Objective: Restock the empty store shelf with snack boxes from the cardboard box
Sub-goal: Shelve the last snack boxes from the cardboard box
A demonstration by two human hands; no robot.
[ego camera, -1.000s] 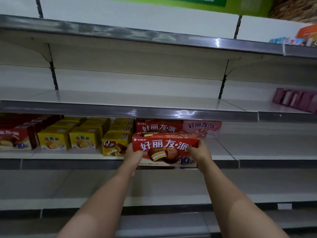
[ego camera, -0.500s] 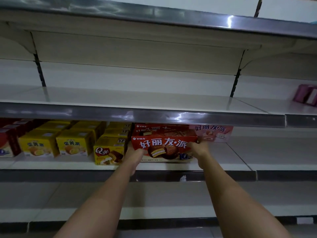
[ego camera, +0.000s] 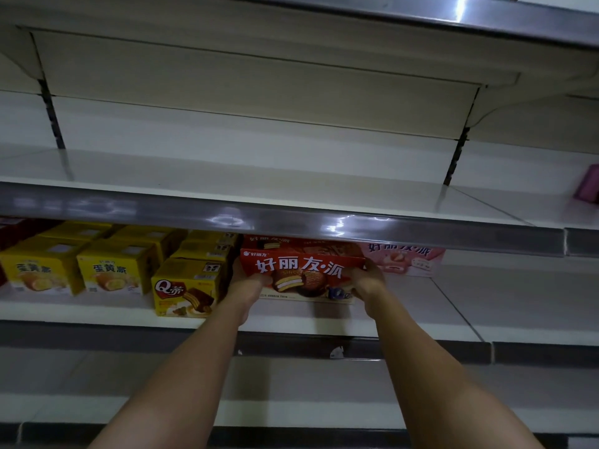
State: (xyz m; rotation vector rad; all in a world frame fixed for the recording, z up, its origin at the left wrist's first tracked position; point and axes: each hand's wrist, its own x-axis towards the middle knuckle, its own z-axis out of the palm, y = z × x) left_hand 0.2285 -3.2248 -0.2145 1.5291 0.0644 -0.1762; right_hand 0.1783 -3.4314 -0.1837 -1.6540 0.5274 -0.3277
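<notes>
The left hand grips the left end of the red snack box; the right hand grips the right end. The fingers of both hands curl round the box edges, so the box is clamped between them. The box faces outward, front panel toward the camera, low over the middle shelf. Whether its base touches the shelf surface cannot be told.

Directly behind the held box sits a second red box of the same print, mostly hidden under the edge of the shelf above. Just right of that stands a pink box. Just left of the held box stands a yellow Q-brand box, with more of its kind stacked behind. Farther left are two rows of yellow egg-pie boxes.

Progress assessment: the left part of the middle shelf is stocked; the current box is at its slot and appears close to release. The right part of this shelf shows bare surface. The upper shelf is bare apart from a purple item at the far right, and the lower shelf shows no goods. The cardboard box is not in view. Substantial restocking remains.
</notes>
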